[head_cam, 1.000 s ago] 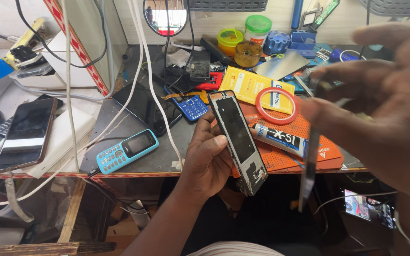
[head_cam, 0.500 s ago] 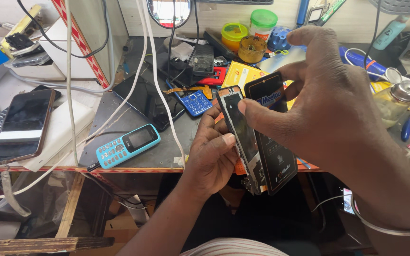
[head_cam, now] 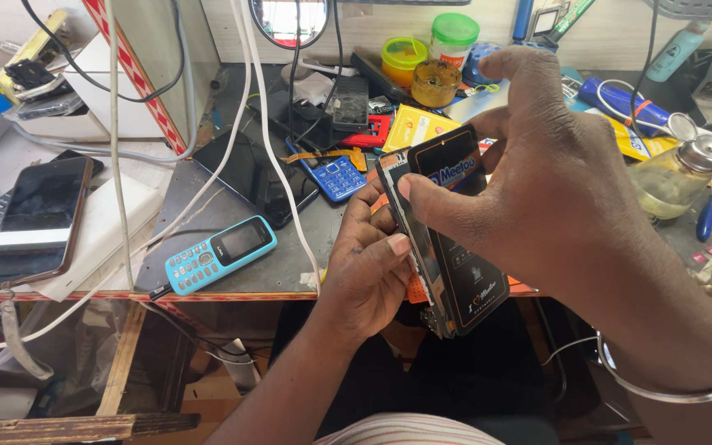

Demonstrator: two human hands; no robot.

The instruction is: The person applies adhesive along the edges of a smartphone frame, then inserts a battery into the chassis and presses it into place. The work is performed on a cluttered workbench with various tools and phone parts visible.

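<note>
My left hand (head_cam: 366, 265) grips an opened smartphone frame (head_cam: 416, 247) by its left edge, holding it upright over the table's front edge. My right hand (head_cam: 537, 173) pinches a black display panel (head_cam: 463, 247) with a protective printed film, laid against the frame's right side; thumb and fingers clamp its upper part. The panel hides most of the frame.
On the metal worktop (head_cam: 290, 264) lie a light-blue keypad phone (head_cam: 220, 254), a dark smartphone (head_cam: 259, 177), a small blue keypad phone (head_cam: 333, 175) and white cables. A brown smartphone (head_cam: 36, 218) rests at left. A glass liquid dispenser (head_cam: 676, 177), jars and tools crowd the back and right.
My right hand put down the thin tool, came in from the right with the black display panel and now presses it against the frame that my left hand still holds.
</note>
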